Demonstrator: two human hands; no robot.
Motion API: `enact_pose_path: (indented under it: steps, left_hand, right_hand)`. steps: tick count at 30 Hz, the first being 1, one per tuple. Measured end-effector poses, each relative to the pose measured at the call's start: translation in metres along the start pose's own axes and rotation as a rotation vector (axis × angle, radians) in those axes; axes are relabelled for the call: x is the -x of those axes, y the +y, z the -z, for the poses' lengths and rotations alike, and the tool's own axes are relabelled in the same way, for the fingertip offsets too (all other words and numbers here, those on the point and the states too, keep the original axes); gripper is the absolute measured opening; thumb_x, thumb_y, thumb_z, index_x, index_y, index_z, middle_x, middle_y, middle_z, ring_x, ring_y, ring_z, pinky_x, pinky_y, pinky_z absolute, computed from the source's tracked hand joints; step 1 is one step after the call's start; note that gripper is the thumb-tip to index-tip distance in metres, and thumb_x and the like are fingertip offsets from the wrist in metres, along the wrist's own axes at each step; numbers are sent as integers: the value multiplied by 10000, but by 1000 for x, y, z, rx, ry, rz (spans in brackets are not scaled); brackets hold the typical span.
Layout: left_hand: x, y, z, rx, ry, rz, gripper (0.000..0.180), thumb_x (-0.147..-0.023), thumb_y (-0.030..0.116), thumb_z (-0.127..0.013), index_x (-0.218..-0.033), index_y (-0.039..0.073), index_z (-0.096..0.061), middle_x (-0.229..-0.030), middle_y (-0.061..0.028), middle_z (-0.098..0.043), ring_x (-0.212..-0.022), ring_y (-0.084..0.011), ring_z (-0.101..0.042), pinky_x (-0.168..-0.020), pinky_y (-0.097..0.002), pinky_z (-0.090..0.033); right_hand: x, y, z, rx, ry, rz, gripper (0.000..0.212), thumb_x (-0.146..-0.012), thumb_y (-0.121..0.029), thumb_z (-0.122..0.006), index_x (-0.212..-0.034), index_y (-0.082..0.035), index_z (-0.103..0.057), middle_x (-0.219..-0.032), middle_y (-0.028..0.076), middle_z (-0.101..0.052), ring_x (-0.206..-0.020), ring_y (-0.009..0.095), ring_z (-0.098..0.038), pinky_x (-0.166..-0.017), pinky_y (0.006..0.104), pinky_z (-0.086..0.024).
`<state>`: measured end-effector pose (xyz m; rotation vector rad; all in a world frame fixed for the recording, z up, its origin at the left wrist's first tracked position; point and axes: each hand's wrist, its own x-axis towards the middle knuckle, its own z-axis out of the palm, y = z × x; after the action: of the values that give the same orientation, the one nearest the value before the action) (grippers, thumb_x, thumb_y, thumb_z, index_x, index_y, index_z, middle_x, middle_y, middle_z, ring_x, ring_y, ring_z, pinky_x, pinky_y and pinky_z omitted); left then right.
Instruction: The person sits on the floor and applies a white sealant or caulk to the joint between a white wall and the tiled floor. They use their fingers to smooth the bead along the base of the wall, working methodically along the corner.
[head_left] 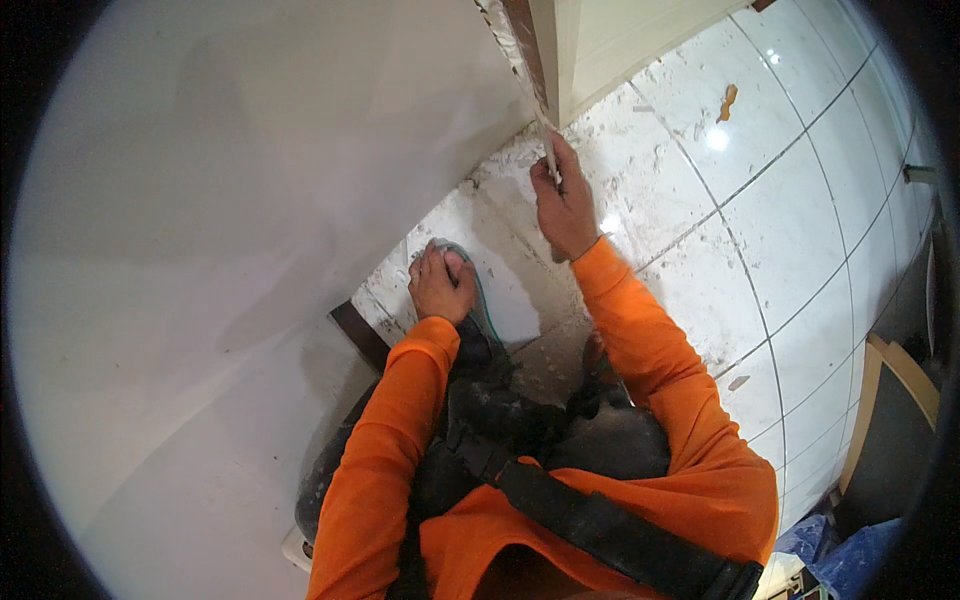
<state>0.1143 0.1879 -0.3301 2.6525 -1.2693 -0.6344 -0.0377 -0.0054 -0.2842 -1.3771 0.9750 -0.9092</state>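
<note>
My right hand (567,205) is raised at the end of the wall, its fingers and thumb closed on a thin pale flat strip (551,160). The strip stands along the rough, chipped wall edge (520,70); its kind is not clear. Lower and to the left, my left hand (440,288) is near the floor with its fingers curled. Something whitish shows at its fingertips, too small to name. Right beside that hand is a curved teal-edged rim (484,300), apparently of a sandal, partly covered by the hand and my dark trousers.
A broad pale wall (200,200) fills the left side. White floor tiles (740,240) are strewn with crumbs and flakes, with an orange-brown scrap (727,103) farther off. A dark panel with a wooden edge (885,420) and blue plastic (850,555) stand at the right.
</note>
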Motion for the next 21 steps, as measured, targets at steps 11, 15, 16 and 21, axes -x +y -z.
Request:
enact_pose_path:
  steps: [11,15,16,21]
  left_hand:
    - [-1,9,7,13,-67,72,670,-837,415,-561,-1357,25,-394,-1448,-152,-372,-1324,-410,-286,-1077,-520,-251]
    - [-1,9,9,14,-84,77,664,-842,414,-559,-1357,30,-395,-1455,-137,-368,-1327,-411,-282,-1077,-522,-254]
    - [-1,9,9,15,-85,77,660,-843,414,-558,-1356,32,-397,-1456,-133,-368,-1329,-412,-280,-1077,-521,-254]
    - [-2,9,8,30,-76,84,637,-841,404,-564,-1343,42,-414,-1454,-119,-373,-1329,-415,-279,-1077,-519,-256]
  right_hand:
    - [-32,-10,21,94,-66,157,408,-890,-48,-489,-1297,-56,-466,-1255,210,-557,-1160,365,-546,-967,377,-434]
    - [-34,-16,22,116,-87,149,413,-887,-50,-502,-1297,-78,-467,-1240,210,-564,-1131,375,-561,-947,382,-450]
    - [-34,-15,22,125,-84,165,415,-886,-51,-506,-1298,-84,-468,-1235,211,-566,-1123,377,-565,-942,383,-454]
    - [-36,-15,24,121,-106,124,407,-889,-54,-521,-1292,-89,-475,-1218,212,-575,-1100,382,-576,-928,386,-463]
